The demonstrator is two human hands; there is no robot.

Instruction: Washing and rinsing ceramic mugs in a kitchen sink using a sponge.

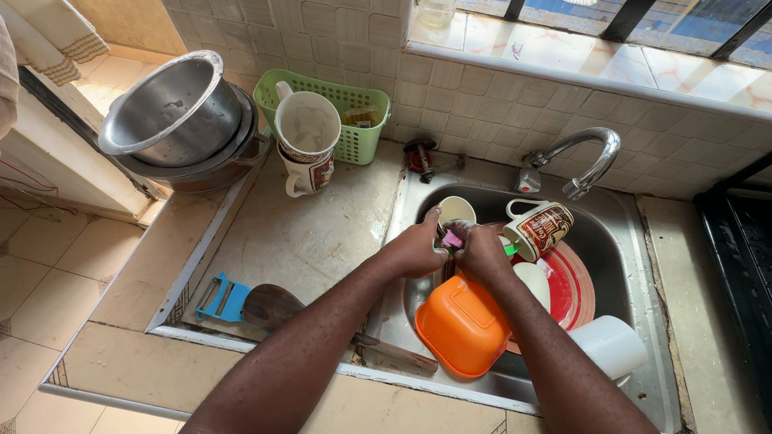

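Observation:
Both hands meet over the steel sink [635,241]. My left hand [414,251] grips a small clear glass [460,227] from the left side. My right hand [482,255] presses a pink and green sponge [453,239] into the glass's mouth. Most of the glass is hidden by my fingers. Just behind the hands stands a cream cup [457,209], and a brown patterned mug [540,228] lies tilted to the right. Below my wrists sits an orange square container [462,325] on a red plate [572,289].
A curved tap [577,154] hangs over the sink. A white cup [611,345] lies at the sink's front right. On the counter: two stacked mugs [308,138], a green basket [358,128], nested metal pots [173,120], a blue peeler [219,297], a wooden spoon [272,306].

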